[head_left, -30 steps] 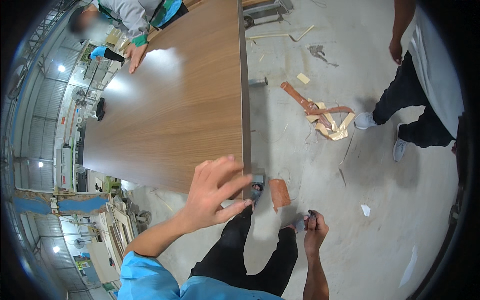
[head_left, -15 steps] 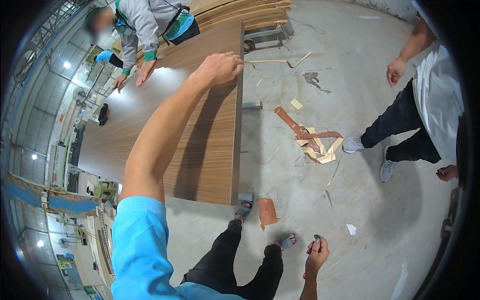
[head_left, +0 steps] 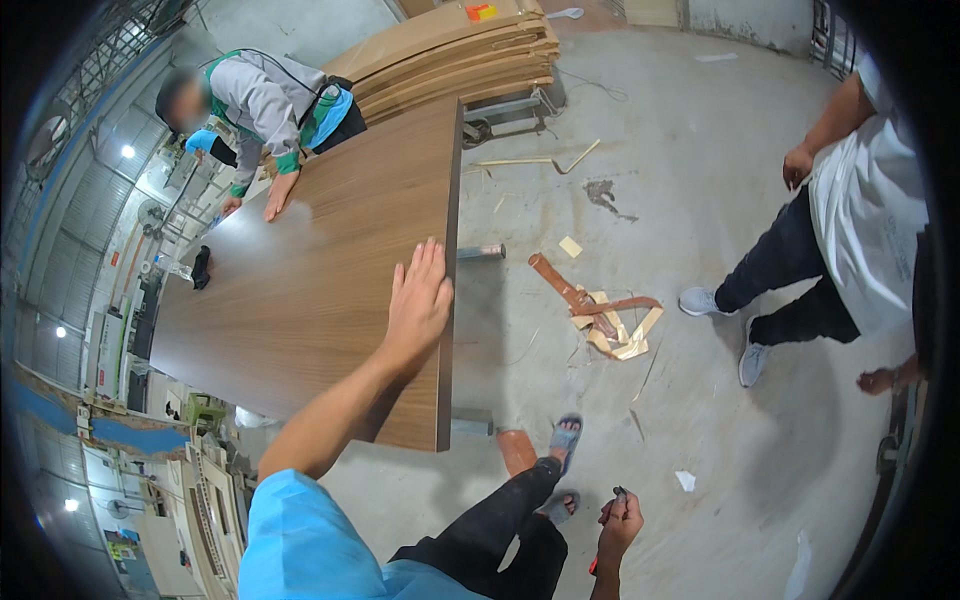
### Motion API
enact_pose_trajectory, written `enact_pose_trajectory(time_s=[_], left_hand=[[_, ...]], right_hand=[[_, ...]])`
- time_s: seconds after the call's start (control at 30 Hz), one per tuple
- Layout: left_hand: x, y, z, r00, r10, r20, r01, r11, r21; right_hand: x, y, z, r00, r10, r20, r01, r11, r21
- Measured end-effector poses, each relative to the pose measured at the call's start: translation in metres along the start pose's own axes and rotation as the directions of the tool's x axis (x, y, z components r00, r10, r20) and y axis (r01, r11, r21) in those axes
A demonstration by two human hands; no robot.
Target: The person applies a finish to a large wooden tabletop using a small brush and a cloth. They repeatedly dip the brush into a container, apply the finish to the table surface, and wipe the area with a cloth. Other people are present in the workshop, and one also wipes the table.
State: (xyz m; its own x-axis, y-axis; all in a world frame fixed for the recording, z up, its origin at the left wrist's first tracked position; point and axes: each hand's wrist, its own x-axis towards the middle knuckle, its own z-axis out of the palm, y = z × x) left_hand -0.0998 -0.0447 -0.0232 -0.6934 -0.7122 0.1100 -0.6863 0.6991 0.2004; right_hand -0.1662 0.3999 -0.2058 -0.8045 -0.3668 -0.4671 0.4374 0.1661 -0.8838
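Observation:
A wide wood-grain panel (head_left: 330, 300) lies raised off the floor, its straight edge running along my right side. My left hand (head_left: 420, 300) rests flat on it close to that edge, fingers stretched out and holding nothing. Low on the right, away from the panel, my right hand (head_left: 618, 530) is closed round a small dark tool (head_left: 619, 492). Its tip pokes out above the fingers, and a bit of red shows below the hand. Most of this tool is hidden in the palm, so its exact kind cannot be told.
A co-worker in a grey jacket (head_left: 262, 105) leans over the panel's far end, hands on it. Another person in a white shirt (head_left: 865, 220) stands at right. Brown and cream strip scraps (head_left: 605, 318) litter the floor. Stacked boards (head_left: 450, 60) stand behind; a black object (head_left: 202, 268) sits on the panel.
My left hand has slid nearer along the panel's edge, from a grip over it to lying flat. My feet have shifted, and my right hand still holds the dark tool.

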Motion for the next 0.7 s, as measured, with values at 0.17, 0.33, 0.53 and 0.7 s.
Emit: enact_pose_trajectory(time_s=[0.17, 0.33, 0.53, 0.7], left_hand=[[0.128, -0.042, 0.018, 0.998, -0.030, -0.054, 0.033, 0.999, 0.044], [0.252, -0.076, 0.028, 0.995, -0.081, -0.064, 0.086, 0.993, 0.076], [0.402, -0.108, 0.044, 0.970, -0.226, -0.090, 0.234, 0.968, 0.089], [0.469, -0.126, 0.036, 0.917, -0.380, -0.120, 0.368, 0.923, -0.113]], right_hand=[[0.046, -0.031, 0.011, 0.999, -0.049, 0.001, 0.049, 0.996, -0.077], [0.104, -0.078, 0.045, 0.998, 0.017, 0.062, -0.004, 0.982, -0.191], [0.189, -0.148, 0.116, 0.982, 0.076, 0.174, -0.036, 0.974, -0.223], [0.246, -0.205, 0.188, 0.961, 0.055, 0.271, 0.022, 0.962, -0.273]])
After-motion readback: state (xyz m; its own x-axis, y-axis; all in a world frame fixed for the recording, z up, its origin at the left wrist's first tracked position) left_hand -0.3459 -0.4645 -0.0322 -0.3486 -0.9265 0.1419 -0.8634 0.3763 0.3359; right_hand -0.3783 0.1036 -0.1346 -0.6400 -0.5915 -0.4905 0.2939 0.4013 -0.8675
